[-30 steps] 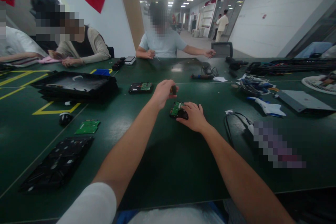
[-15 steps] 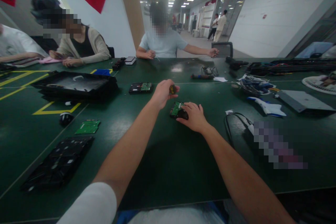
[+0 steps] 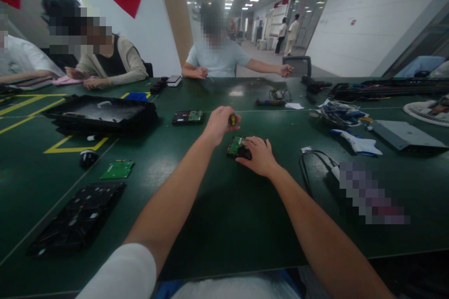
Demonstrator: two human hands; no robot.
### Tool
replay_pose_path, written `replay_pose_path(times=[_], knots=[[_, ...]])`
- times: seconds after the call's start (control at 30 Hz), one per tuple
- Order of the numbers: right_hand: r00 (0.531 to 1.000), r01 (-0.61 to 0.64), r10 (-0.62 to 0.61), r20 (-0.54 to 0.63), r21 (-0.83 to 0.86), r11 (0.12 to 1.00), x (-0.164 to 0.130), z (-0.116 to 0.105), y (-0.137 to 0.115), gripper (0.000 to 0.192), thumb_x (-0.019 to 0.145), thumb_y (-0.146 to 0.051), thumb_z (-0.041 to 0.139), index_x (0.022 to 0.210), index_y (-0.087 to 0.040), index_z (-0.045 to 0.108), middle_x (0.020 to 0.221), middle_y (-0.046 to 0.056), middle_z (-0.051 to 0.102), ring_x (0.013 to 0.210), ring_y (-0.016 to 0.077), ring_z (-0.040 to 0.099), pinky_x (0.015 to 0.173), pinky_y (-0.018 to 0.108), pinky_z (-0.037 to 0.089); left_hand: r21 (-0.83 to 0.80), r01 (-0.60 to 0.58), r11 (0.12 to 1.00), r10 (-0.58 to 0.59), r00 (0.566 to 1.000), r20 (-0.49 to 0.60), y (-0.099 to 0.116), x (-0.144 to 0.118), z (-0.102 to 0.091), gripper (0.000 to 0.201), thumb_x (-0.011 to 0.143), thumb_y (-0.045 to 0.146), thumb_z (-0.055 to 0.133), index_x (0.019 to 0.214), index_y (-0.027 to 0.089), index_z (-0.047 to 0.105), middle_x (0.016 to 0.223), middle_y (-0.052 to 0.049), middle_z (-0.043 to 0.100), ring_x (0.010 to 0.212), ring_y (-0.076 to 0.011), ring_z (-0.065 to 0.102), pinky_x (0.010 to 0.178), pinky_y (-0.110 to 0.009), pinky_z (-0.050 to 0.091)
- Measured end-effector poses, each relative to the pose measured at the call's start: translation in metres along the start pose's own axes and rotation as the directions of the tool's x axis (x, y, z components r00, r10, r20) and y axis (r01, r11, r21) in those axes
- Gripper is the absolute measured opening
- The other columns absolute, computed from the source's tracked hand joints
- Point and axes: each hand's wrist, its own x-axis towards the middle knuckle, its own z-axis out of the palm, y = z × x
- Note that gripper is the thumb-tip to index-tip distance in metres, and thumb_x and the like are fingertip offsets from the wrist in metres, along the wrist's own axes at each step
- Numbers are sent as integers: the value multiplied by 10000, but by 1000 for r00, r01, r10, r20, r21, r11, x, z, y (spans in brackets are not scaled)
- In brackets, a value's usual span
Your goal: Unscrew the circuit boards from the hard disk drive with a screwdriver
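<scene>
Raised just above the table, my left hand (image 3: pixel 220 124) has its fingers closed round a black-and-yellow handle (image 3: pixel 232 120) that looks like a screwdriver's; no shaft shows. Below and to the right of it lies a hard drive (image 3: pixel 235 145) with its green circuit board facing up. My right hand (image 3: pixel 258 155) grips this drive against the table, thumb at the near edge and fingers over its right part, hiding that end. A second hard drive (image 3: pixel 188 117), partly covered by a green board, rests to the left of my left hand.
On the left are a loose green circuit board (image 3: pixel 118 169), a black plastic panel (image 3: pixel 75 219) and a stack of black trays (image 3: pixel 101 114). A cable (image 3: pixel 308 173), a bundle of wires (image 3: pixel 338 113) and a grey metal case (image 3: pixel 409 135) lie right. Co-workers sit across the table.
My left hand and the handle in it have turned or shifted very slightly to the right. My right hand and the hard drive stay in place.
</scene>
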Motion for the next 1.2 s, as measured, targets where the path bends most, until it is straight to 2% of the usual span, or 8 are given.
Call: replay_pose_path(times=[0.17,0.37,0.5,0.67,0.83,0.93,1.03,1.2], knots=[[1000,8,-8,-7,2,1000,0,1,0,638,875,-614,677,1397,-262,571,1521,121,519,1452,377,384,1178,755,207,93,-76,993,78,997,-20,1,-1,-1,133,780,302,659,801,170,659,843,-64,646,769,-172,626,631,-300,592],[1000,1,-1,-10,-2,1000,0,2,0,649,863,-620,690,1391,-261,573,1522,118,520,1450,375,388,1176,755,210,2,23,1000,-23,998,66,1,-3,1,209,803,345,643,919,173,625,850,-76,689,804,-203,679,607,-297,581],[1000,-4,4,0,-5,1000,0,1,0,642,871,-624,674,1400,-275,572,1529,119,511,1456,380,380,1178,746,212,-31,11,999,-9,998,60,-1,-1,1,173,788,315,647,876,169,613,837,-68,671,797,-194,661,653,-332,606],[1000,-5,5,2,-1,1000,0,0,0,645,873,-624,672,1402,-270,571,1532,122,510,1461,381,375,1182,739,215,40,-36,999,36,999,16,-2,2,-2,145,766,301,652,801,160,660,880,-75,641,798,-179,612,630,-304,598],[1000,1,-1,-5,-5,1000,1,1,0,638,875,-623,672,1389,-260,572,1530,120,513,1457,378,381,1174,753,219,54,20,998,-25,996,86,1,-1,-2,188,805,321,613,877,156,664,836,-87,675,776,-191,651,625,-309,594],[1000,2,-2,-9,-5,1000,1,1,1,635,872,-614,681,1387,-258,570,1527,118,518,1454,374,385,1172,755,219,18,47,999,-49,996,77,2,-2,-1,175,804,301,615,912,164,627,829,-86,695,783,-203,678,641,-331,602],[1000,3,-3,-9,-7,1000,0,2,1,635,875,-614,679,1387,-256,568,1528,120,516,1455,374,383,1172,753,223,8,24,1000,-25,999,44,2,-2,-1,144,797,286,629,874,165,617,844,-88,696,786,-196,675,669,-340,611],[1000,7,-7,-11,-6,1000,0,1,1,641,871,-618,684,1384,-250,570,1519,122,527,1442,374,399,1166,757,230,167,-83,982,87,996,-17,3,0,-3,166,777,316,646,784,154,679,901,-96,671,805,-184,631,566,-252,563]])
